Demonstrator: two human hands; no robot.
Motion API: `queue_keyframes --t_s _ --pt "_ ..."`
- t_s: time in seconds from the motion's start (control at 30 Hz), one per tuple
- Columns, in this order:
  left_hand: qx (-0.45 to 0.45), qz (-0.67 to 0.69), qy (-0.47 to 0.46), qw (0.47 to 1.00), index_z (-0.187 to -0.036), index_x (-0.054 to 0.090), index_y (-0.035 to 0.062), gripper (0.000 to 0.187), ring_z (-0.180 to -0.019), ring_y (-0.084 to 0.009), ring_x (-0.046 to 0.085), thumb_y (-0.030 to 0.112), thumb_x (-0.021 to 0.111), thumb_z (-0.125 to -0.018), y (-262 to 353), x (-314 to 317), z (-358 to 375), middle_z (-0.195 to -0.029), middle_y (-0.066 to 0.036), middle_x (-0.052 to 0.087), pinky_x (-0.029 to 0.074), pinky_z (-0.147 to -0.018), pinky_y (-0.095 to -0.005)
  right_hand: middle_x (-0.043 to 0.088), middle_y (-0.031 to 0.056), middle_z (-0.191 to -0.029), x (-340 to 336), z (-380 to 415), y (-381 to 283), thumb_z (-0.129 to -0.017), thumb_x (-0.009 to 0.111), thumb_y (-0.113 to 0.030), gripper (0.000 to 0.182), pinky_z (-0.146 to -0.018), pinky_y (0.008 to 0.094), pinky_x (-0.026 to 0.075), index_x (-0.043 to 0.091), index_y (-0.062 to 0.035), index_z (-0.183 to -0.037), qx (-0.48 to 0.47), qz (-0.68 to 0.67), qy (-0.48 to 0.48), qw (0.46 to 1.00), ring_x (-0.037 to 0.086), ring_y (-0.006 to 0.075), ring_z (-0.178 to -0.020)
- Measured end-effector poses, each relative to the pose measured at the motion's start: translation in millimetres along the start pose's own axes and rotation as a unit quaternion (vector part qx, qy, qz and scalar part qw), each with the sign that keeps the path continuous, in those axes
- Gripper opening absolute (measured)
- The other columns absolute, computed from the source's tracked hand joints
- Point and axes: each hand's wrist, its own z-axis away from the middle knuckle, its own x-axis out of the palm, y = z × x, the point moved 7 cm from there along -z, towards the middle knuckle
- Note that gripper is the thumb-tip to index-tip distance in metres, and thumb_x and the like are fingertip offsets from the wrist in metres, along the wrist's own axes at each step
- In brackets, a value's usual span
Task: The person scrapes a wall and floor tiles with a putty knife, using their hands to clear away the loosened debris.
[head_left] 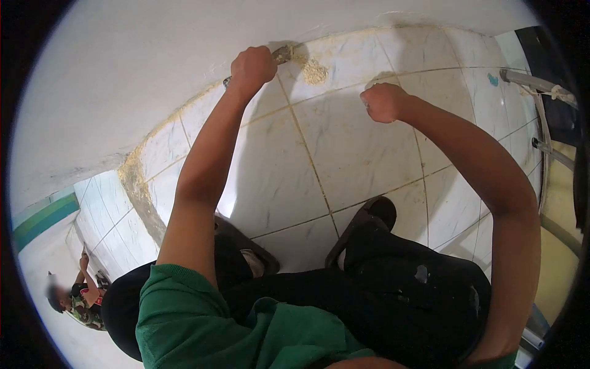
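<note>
The hand tool, grasped in the left hand beside the far wall, has its long axis slanting right and slightly far, toward yellowish crumbs on white tiles; the right hand is clenched. Another person is at left.

Head view, one: worn on the head, directed forward and steeply down; tiled floor seen close, wide-angle.

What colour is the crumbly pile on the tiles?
The crumbly pile is pale yellow, in the head view.
</note>
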Motion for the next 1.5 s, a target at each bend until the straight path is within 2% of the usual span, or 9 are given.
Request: queue_keyframes --t_s 0.13,0.27,0.37,0.67,0.87,0.97,1.07,1.17,1.5 --pt "0.021 -0.016 -0.021 0.999 -0.087 0.064 0.0027 0.023 -0.086 -0.0367 0.06 0.015 0.049 -0.075 -10.5 15.0 -13.3 -0.089 -0.021 0.062 0.049 -0.075 -0.042 0.06 0.0214 -0.092 -0.1 0.6 -1.6 -0.066 0.05 -0.008 0.026 -0.077 0.0418 0.047 0.059 0.0021 -0.089 -0.007 0.007 -0.004 1.0 0.058 0.0345 -0.09" --pt "0.048 0.006 0.028 0.998 -0.089 0.063 0.0097 0.022 -0.085 -0.037 0.059 0.015 0.048 -0.073 -6.9 16.6 -2.0 -0.086 -0.02 0.062 0.048 -0.076 -0.0451 0.06 0.0209 -0.092 -1.5 -0.7 -0.6 -0.066 0.05 -0.009 0.027 -0.076 0.0417 0.047 0.059 0.0018 -0.089 -0.007 0.018 -0.004 1.0 0.058 0.0343 -0.09" --pt "0.079 0.015 0.07 0.994 -0.087 0.062 0.0079 0.018 -0.078 -0.0361 0.061 0.015 0.051 -0.075 -4.9 34.6 0.9 -0.082 -0.02 0.062 0.05 -0.07 -0.0432 0.061 0.0207 -0.092 -1.6 0.5 -3.3 -0.065 0.05 -0.009 0.028 -0.076 0.0416 0.047 0.059 0.0016 -0.09 -0.009 0.007 0.008 1.0 0.059 0.0343 -0.089" --pt "0.032 0.029 0.098 0.994 -0.081 0.063 0.0084 0.019 -0.071 -0.0353 0.062 0.019 0.047 -0.079 -5.4 51.8 12.4 -0.076 -0.02 0.062 0.05 -0.064 -0.0439 0.06 0.0208 -0.093 -2.3 4.9 -1.3 -0.066 0.05 -0.009 0.027 -0.076 0.0421 0.047 0.058 0.0014 -0.09 -0.003 0.004 0.008 1.0 0.059 0.034 -0.089" --pt "0.031 0.031 0.092 0.995 -0.081 0.063 0.0077 0.02 -0.074 -0.0344 0.062 0.019 0.047 -0.078 -5.5 56.0 6.7 -0.078 -0.019 0.063 0.05 -0.066 -0.043 0.06 0.0204 -0.092 -5.5 3.7 -1.4 -0.067 0.049 -0.01 0.027 -0.076 0.0422 0.047 0.058 0.0008 -0.09 -0.009 0.007 0.022 1.0 0.058 0.0339 -0.09" --pt "0.03 0.022 0.057 0.998 -0.082 0.064 0.0058 0.019 -0.079 -0.0339 0.062 0.015 0.048 -0.076 0.8 57.2 6.0 -0.086 -0.018 0.063 0.051 -0.068 -0.0421 0.06 0.0204 -0.091 -7.2 4.2 -4.7 -0.067 0.05 -0.01 0.026 -0.075 0.0422 0.047 0.058 0.0008 -0.089 -0.016 0.006 0.034 0.999 0.058 0.0343 -0.089" --pt "0.051 -0.004 0.103 0.993 -0.084 0.063 0.0071 0.019 -0.08 -0.0347 0.061 0.015 0.05 -0.074 1.7 58.5 1.1 -0.093 -0.018 0.06 0.05 -0.069 -0.0414 0.06 0.0208 -0.091 -9.7 6.7 -9.5 -0.068 0.05 -0.01 0.025 -0.075 0.0424 0.047 0.058 0.0012 -0.088 -0.018 0.01 0.036 0.999 0.059 0.0348 -0.088" --pt "0.051 -0.002 0.06 0.997 -0.083 0.064 0.002 0.018 -0.085 -0.0338 0.061 0.009 0.051 -0.073 4.5 58.1 -1.1 -0.1 -0.018 0.058 0.051 -0.072 -0.0403 0.06 0.0212 -0.09 -10.4 6.4 -9.4 -0.068 0.05 -0.01 0.025 -0.075 0.0424 0.047 0.059 0.0017 -0.088 -0.021 0.013 0.036 0.999 0.059 0.035 -0.088" --pt "0.108 -0.049 0.043 0.992 -0.084 0.064 0.0014 0.019 -0.085 -0.0336 0.061 0.011 0.052 -0.073 12.4 60.2 -3.3 -0.097 -0.017 0.059 0.051 -0.073 -0.04 0.061 0.0239 -0.083 -5.1 8.1 -2.1 -0.065 0.05 -0.007 0.023 -0.071 0.0425 0.049 0.059 0.0051 -0.081 -0.033 0.008 0.058 0.998 0.06 0.0358 -0.082"
